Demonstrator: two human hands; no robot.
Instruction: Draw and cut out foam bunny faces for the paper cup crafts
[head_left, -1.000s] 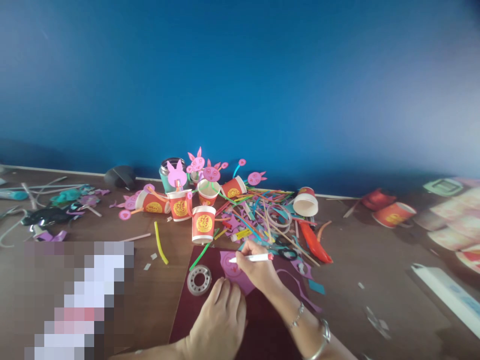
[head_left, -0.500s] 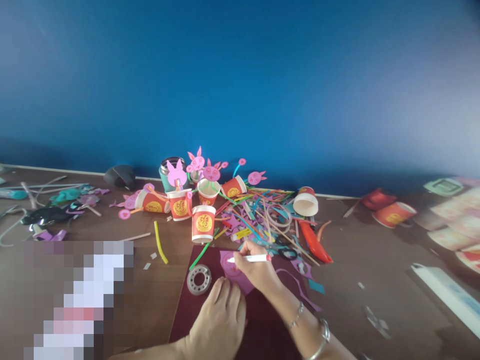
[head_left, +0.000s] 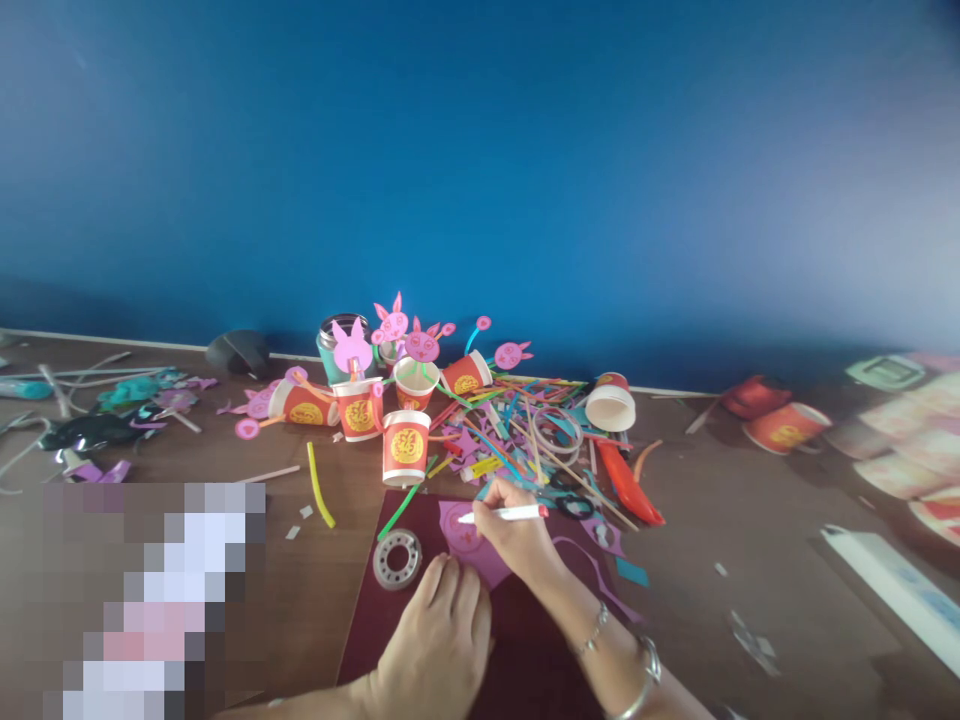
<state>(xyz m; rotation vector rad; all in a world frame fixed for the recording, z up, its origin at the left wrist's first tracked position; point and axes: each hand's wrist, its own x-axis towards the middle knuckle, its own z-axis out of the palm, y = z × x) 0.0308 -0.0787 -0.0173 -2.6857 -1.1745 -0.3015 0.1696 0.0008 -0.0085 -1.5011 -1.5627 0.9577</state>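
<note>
A white marker (head_left: 514,513) with a red end is pinched in my right hand (head_left: 517,540), its tip at a round drawing on the pink paper (head_left: 487,568). My left hand (head_left: 442,630) presses on the lower edge of that paper with its fingers bent and together; their tips are hidden. Under both hands lies a dark red board (head_left: 364,640). To the left of the paper, a grey ring with holes (head_left: 381,568) rests on the board. Just beyond, a red paper cup (head_left: 395,470) stands upside down by a green straw piece (head_left: 397,515).
Pink animal faces (head_left: 422,346) on straws top several cups behind the board. Straws and paper scraps (head_left: 487,440) are heaped beside them, with black-handled scissors (head_left: 576,507) in front. A red balloon-like piece (head_left: 634,490) lies to the right. A blue wall (head_left: 480,180) rises behind.
The marker and my right hand have shifted slightly to the right over the drawing. My left hand stays in place on the paper.
</note>
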